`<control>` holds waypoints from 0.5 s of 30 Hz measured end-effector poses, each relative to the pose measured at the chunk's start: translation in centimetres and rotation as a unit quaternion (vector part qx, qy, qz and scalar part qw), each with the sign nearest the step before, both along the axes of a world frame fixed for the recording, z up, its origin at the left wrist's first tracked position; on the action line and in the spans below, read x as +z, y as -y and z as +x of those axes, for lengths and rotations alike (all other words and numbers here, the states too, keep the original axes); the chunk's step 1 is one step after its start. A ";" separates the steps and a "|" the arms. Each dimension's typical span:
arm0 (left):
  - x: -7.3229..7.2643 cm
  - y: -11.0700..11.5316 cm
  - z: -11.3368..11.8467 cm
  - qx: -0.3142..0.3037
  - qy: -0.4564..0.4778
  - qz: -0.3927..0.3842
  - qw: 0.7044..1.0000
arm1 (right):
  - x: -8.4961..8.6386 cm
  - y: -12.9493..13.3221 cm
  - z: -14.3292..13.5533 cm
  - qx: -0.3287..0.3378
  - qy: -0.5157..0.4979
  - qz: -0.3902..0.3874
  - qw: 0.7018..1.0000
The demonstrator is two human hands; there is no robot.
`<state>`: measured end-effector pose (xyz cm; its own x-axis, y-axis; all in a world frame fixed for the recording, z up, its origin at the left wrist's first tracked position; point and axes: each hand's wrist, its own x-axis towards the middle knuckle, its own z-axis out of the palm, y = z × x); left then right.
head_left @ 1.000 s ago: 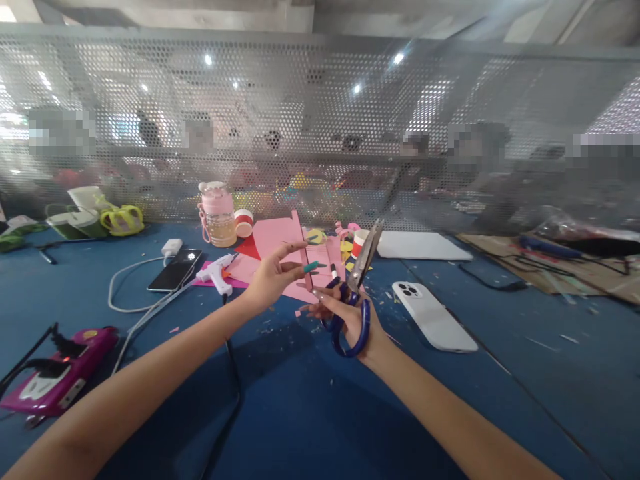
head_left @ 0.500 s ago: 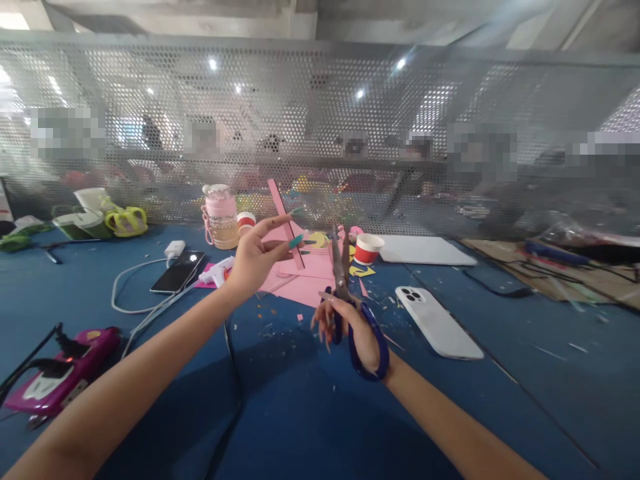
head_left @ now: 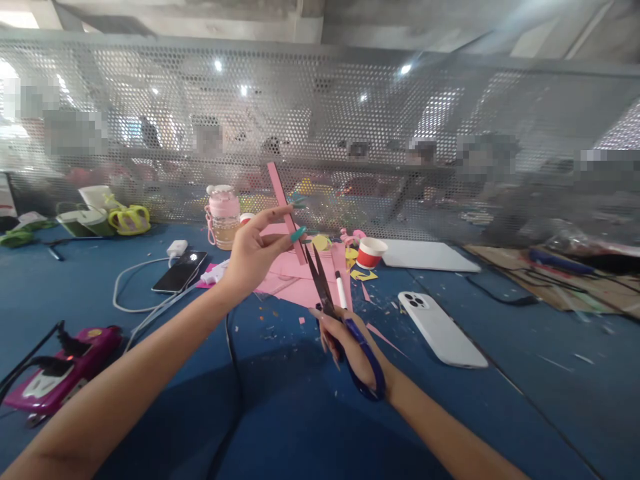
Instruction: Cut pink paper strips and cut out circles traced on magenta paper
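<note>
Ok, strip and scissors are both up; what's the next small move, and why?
I'd probably ease the right hand slightly left, bringing the pink strip's lower end between the scissors' blades. The left hand pinches the strip partway along, its lower end close beside the tips, and the blades stand parted. Whether they touch the strip is hard to tell.

No words or numbers can be read: the power strip (head_left: 81, 365) bears a yellow label (head_left: 95, 332) (too blurred to make out), the black phone (head_left: 175, 274) a small unclear white mark (head_left: 194, 257).
</note>
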<state>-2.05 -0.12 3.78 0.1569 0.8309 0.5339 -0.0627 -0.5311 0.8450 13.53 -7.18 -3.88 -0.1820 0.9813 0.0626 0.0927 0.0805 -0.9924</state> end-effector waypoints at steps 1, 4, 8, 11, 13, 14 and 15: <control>0.0 0.0 0.0 0.005 -0.006 0.004 1.000 | 0.0 0.0 0.0 -0.001 0.002 -0.004 1.000; -0.1 -0.1 0.0 0.026 -0.029 0.014 0.999 | 0.0 0.2 0.0 -0.004 0.013 -0.020 1.000; -0.1 -0.1 0.1 0.048 -0.051 0.018 0.997 | 0.2 0.4 0.0 -0.009 0.027 -0.014 0.999; -0.1 -0.1 0.2 0.050 -0.062 0.018 0.997 | 0.4 0.4 -0.1 -0.024 0.034 0.001 0.999; -0.2 -0.1 0.2 0.052 -0.064 0.020 0.996 | 0.5 0.4 -0.1 -0.029 0.033 0.003 0.999; -0.2 -0.1 0.2 0.053 -0.064 0.021 0.996 | 0.6 0.4 -0.1 -0.031 0.034 0.004 0.999; -0.3 -0.1 0.2 0.054 -0.062 0.023 0.996 | 0.6 0.4 -0.2 -0.032 0.034 0.004 0.999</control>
<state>-1.86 -0.02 3.52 0.1349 0.8220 0.5532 0.1008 -0.5668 0.8177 13.37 -7.59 -3.27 -0.1228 0.9906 0.0602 0.1653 0.0802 -0.9830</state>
